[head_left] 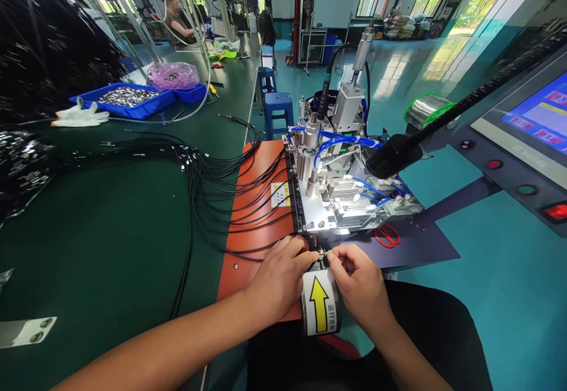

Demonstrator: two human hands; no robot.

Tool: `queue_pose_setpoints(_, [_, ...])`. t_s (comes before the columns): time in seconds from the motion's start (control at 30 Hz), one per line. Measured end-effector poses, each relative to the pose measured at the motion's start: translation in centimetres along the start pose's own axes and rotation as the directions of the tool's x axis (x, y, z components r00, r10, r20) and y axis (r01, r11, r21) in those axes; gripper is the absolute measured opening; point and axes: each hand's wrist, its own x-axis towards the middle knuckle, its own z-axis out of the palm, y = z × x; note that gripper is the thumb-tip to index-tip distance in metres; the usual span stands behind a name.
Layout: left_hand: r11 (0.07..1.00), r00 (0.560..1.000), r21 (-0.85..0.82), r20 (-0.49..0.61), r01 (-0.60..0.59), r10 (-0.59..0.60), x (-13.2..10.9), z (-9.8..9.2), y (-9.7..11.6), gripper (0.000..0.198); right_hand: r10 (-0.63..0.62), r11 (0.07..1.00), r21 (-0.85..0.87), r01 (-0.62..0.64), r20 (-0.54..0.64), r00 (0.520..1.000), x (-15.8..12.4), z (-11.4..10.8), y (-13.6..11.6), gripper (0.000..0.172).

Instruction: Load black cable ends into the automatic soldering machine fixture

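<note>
My left hand (279, 276) and my right hand (358, 282) meet at the near end of a small metal machine (341, 196) on an orange plate (254, 225). Both hands pinch something tiny at the machine's black fixture rail (296, 202), just above a white label with a yellow arrow (319, 305). My left fingers appear to pinch the end of a thin black wire (248, 253); the piece in my right fingers is too small to name. Several black wires (208, 184) fan from the rail across the green bench.
A blue tray of small metal parts (128, 98), a pink bag (172, 75) and white gloves (80, 113) lie at the far left. Red scissors (387, 236) lie beside the machine. A solder spool (427, 110) and control panel with screen (527, 137) stand on the right. Another person sits far back.
</note>
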Motion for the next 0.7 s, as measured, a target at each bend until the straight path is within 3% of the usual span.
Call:
queue_pose_setpoints(0.47, [1.000, 1.000, 0.001, -0.010, -0.003, 0.003, 0.0, 0.2, 0.0, 0.026, -0.058, 0.997, -0.038, 0.061, 0.067, 0.996, 0.9, -0.3, 0.8, 0.023])
queue_pose_setpoints(0.6, [1.000, 1.000, 0.009, -0.025, -0.014, 0.014, 0.1, 0.2, 0.0, 0.029, -0.134, 0.988, -0.046, 0.145, 0.186, 0.973, 1.8, -0.8, 0.1, 0.027])
queue_pose_setpoints(0.7, [1.000, 1.000, 0.016, -0.015, -0.014, 0.014, 0.1, 0.2, 0.0, 0.028, -0.121, 0.991, -0.024, 0.130, 0.242, 0.963, 2.1, -1.0, -0.4, 0.030])
